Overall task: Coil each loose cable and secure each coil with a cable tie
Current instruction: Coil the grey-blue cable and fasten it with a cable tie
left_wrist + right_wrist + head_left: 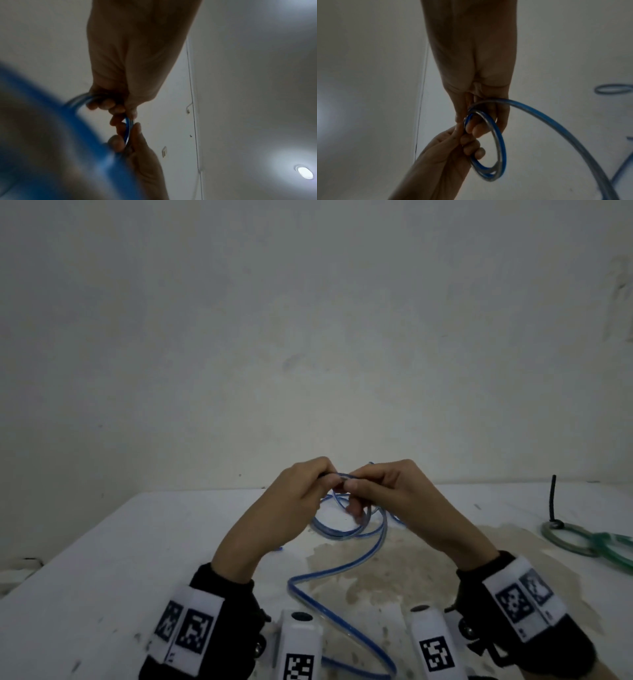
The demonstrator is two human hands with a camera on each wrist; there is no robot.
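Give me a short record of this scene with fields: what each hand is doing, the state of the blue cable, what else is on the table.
left hand: pinches the top of the blue coil, held above the table
right hand: grips the same coil beside the left hand, fingers through the loops
blue cable: a few small loops formed; a long loose tail trails over the table toward the person
cable tie on blue coil: none visible
green cable: coiled at the table's right edge, a black tie sticking up from it
table: white, stained near the middle
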